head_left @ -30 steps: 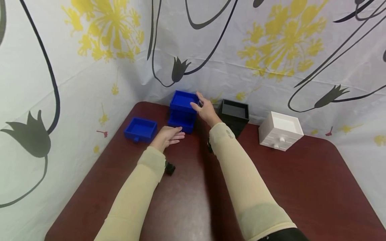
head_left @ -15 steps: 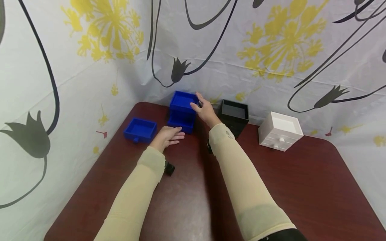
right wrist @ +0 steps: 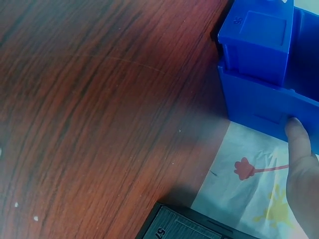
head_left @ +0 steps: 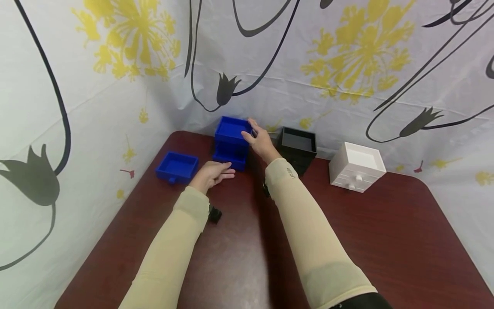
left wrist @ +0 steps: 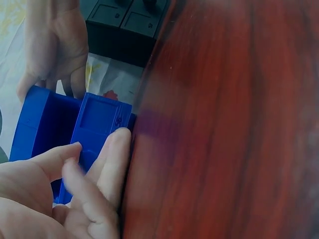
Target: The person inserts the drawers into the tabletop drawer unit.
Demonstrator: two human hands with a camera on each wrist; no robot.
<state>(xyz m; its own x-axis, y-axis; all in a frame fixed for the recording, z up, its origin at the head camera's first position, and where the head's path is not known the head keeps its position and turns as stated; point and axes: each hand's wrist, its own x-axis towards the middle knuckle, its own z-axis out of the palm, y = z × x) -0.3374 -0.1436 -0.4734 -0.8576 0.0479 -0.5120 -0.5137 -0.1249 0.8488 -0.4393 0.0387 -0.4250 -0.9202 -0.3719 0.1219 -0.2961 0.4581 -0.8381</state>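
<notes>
At the back left of the table a small blue drawer cabinet (head_left: 232, 128) has an uncovered upper opening, while its lower drawer (left wrist: 99, 115) sticks out at the front. My left hand (head_left: 213, 174) is at that drawer's front, thumb and forefinger close together by its knob (left wrist: 89, 156); a firm pinch does not show. Its forefinger is blurred, and another finger lies along the lower edge of the drawer front. My right hand (head_left: 263, 143) rests against the cabinet's right side, with one fingertip pressing the side wall (right wrist: 259, 104).
A loose blue drawer (head_left: 177, 166) lies left of the cabinet near the table edge. To the right stand a black drawer cabinet (head_left: 298, 146) and a white one (head_left: 358, 166). Patterned cloth (head_left: 278, 81) hangs behind the dark red table (head_left: 239, 240).
My left fingers have drawn in a little by the drawer front. The right hand keeps its place on the cabinet. The head view has shifted slightly.
</notes>
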